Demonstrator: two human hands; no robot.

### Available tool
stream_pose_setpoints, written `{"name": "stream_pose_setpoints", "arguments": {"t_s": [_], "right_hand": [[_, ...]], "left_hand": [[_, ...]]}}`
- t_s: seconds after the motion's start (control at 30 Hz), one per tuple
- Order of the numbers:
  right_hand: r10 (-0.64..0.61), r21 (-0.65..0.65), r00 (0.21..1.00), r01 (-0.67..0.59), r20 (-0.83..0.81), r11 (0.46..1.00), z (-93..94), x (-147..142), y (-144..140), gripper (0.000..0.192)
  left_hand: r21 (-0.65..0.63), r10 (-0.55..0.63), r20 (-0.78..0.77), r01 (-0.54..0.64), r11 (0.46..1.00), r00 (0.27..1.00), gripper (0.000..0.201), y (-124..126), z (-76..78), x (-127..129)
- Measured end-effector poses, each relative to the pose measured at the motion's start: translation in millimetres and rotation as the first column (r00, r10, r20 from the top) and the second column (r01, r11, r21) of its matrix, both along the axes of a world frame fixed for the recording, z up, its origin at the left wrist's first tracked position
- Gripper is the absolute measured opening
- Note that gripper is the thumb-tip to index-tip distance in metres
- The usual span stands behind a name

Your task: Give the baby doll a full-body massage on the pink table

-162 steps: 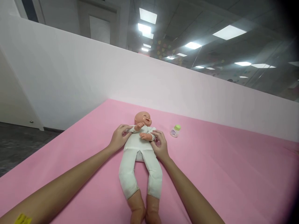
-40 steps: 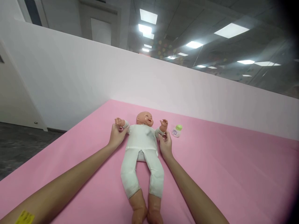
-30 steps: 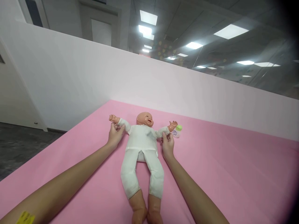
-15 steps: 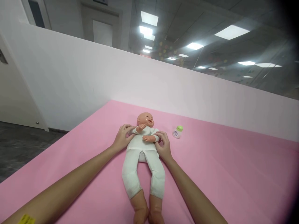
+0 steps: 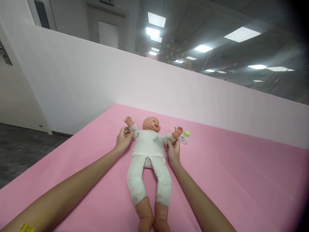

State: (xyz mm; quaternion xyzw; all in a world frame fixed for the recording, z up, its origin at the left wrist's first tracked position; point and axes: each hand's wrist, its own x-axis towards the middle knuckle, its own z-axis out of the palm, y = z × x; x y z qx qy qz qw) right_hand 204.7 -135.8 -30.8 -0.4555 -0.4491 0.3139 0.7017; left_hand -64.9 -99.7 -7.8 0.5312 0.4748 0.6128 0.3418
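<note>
1. On the smooth pink tabletop [image 5: 217, 174], the baby doll of beige plastic in a white cloth suit [image 5: 148, 145] lies on its back, feet toward me, face turned a little to the right.
2. My left hand [image 5: 124, 140] grasps the doll's sleeved arm on that side [image 5: 134, 131]; this arm is bent upward, its plastic fist raised beside the head.
3. My right hand [image 5: 173, 152] pinches the other sleeve [image 5: 168, 138] from below, near the wrist; some of my fingers are hidden there.
4. Both arms of the doll are already opened away from the chest. Neither is released, so I judge that this handling is not finished; how much is left, I cannot tell.
5. Just beside the doll's open palm is a small clear bottle with a light-green cap [image 5: 183, 139], not held by me; whether they touch, I cannot tell.
6. Behind the doll's head, the long white partition [image 5: 169, 87] borders the tabletop.
</note>
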Motion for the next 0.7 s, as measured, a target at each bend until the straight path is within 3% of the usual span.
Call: {"name": "stream_pose_setpoints", "arguments": {"t_s": [0.1, 0.17, 0.27, 0.4, 0.57, 0.7], "right_hand": [[-0.032, 0.001, 0.998, 0.032, -0.045, 0.999, -0.7, 3, 3, 0.037], [-0.040, 0.026, 0.999, 0.039, 0.021, 0.999, 0.9, 2, 1, 0.034], [-0.010, 0.088, 0.968, -0.012, 0.250, 0.996, 5.7, -4, -6, 0.028], [0.016, 0.207, 0.856, -0.143, 0.516, 0.968, 12.3, -10, -14, 0.031], [0.002, 0.212, 0.843, -0.137, 0.537, 0.968, 14.7, -9, -16, 0.032], [0.011, 0.152, 0.911, -0.081, 0.412, 0.985, 10.1, -8, -11, 0.028]], "left_hand": [[-0.040, 0.050, 0.039, -0.048, 0.998, 0.998, 0.033, 2, -0.3, -1], [0.003, 0.058, -0.026, -0.057, 0.998, 0.998, 0.028, 0, 1.4, -1], [0.130, 0.020, -0.257, 0.014, 0.991, 0.966, 0.018, -7, 4.5, 2], [0.275, -0.003, -0.529, 0.175, 0.945, 0.849, 0.013, -16, 5.2, 6], [0.283, 0.007, -0.534, 0.171, 0.944, 0.845, 0.018, -18, 5.6, 6], [0.192, -0.015, -0.436, 0.110, 0.975, 0.900, 0.027, -15, 7.2, 4]]}}
